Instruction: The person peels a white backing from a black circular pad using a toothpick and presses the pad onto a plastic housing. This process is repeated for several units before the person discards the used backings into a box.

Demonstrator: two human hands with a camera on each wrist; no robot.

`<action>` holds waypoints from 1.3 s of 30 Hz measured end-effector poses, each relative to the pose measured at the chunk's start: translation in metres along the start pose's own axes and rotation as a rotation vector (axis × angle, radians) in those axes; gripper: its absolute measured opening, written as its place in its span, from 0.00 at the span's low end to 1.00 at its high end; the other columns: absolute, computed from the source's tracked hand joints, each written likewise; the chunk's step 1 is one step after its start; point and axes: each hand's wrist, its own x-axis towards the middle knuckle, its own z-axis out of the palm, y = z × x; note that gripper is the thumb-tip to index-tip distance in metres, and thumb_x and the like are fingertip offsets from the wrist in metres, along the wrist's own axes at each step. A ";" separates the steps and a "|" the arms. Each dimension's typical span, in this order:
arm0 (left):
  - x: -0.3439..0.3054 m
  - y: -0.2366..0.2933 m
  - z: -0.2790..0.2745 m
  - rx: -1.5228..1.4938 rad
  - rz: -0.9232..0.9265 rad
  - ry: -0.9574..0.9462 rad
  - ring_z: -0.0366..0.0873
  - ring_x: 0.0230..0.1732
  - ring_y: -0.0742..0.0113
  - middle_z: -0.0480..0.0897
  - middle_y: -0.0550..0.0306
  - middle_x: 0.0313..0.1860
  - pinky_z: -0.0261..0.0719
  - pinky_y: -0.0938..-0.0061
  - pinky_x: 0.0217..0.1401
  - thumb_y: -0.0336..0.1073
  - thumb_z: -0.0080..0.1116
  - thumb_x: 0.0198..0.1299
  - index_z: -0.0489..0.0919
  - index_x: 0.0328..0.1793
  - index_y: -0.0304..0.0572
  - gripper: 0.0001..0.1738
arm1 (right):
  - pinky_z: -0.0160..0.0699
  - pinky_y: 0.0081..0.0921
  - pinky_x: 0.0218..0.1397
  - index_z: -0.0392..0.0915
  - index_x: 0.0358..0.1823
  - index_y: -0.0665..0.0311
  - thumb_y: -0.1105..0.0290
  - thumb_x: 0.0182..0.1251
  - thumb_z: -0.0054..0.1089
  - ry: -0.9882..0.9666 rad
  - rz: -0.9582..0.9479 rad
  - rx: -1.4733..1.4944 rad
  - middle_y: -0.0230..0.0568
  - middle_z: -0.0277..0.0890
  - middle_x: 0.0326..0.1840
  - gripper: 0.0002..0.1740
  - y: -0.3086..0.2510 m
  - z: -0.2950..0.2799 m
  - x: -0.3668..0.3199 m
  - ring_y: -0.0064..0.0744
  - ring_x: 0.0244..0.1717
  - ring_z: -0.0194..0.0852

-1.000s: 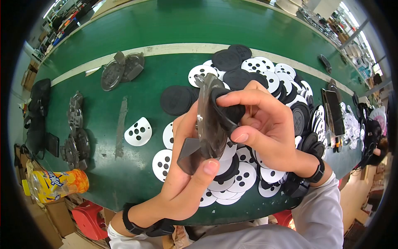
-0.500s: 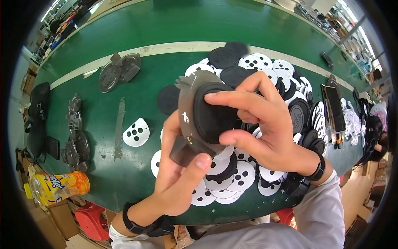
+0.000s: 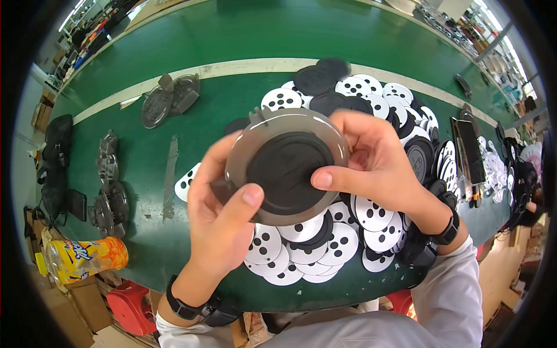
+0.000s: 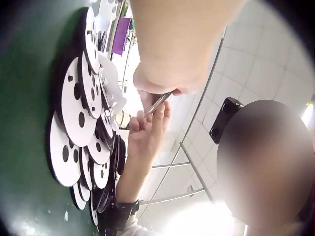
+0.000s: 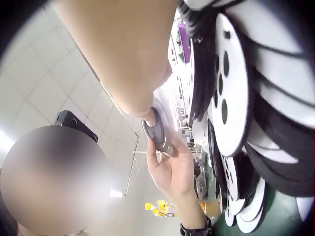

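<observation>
Both hands hold up a round, translucent grey plastic cover (image 3: pixel 237 159), its face turned toward the head camera. Inside its ring lies a black disc (image 3: pixel 284 165) with a faintly raised surface. My left hand (image 3: pixel 216 235) grips the cover's left side, thumb on the lower-left rim and fingers behind. With its thumb on the black disc, my right hand (image 3: pixel 386 168) holds the right rim; its other fingers are partly hidden behind. From the right wrist, the cover (image 5: pixel 157 132) shows at a slant between both hands.
Below the hands spreads a pile of white discs (image 3: pixel 339 245) with black dots and black discs (image 3: pixel 315 81). More grey covers (image 3: pixel 156 106) lie at the back left and left (image 3: pixel 110 206). A yellow-labelled bottle (image 3: pixel 87 258) is at the table's left edge.
The cover has turned from edge-on to face the head camera. The black disc, earlier pinched and bent by the right hand, now lies flat within the ring under the right thumb.
</observation>
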 end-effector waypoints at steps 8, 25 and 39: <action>0.006 0.010 -0.002 0.234 0.108 0.134 0.68 0.59 0.52 0.63 0.40 0.62 0.79 0.56 0.48 0.44 0.41 0.63 0.50 0.70 0.36 0.32 | 0.52 0.11 0.21 0.68 0.48 0.75 0.61 0.58 0.62 0.256 0.098 0.346 0.33 0.71 0.30 0.25 -0.008 -0.030 0.015 0.10 0.21 0.53; 0.003 0.001 -0.010 0.261 0.078 0.137 0.71 0.40 0.69 0.71 0.57 0.41 0.73 0.73 0.39 0.34 0.44 0.60 0.69 0.54 0.36 0.17 | 0.72 0.33 0.44 0.76 0.38 0.67 0.57 0.49 0.66 0.344 -0.070 -1.554 0.43 0.69 0.39 0.22 0.025 -0.065 0.020 0.41 0.45 0.69; 0.004 0.001 -0.011 0.235 -0.078 -0.091 0.76 0.40 0.69 0.78 0.52 0.43 0.74 0.76 0.39 0.37 0.45 0.64 0.72 0.52 0.33 0.16 | 0.59 0.24 0.16 0.77 0.27 0.61 0.73 0.39 0.64 0.197 -1.029 -1.426 0.30 0.59 0.17 0.10 -0.017 -0.033 0.014 0.29 0.18 0.61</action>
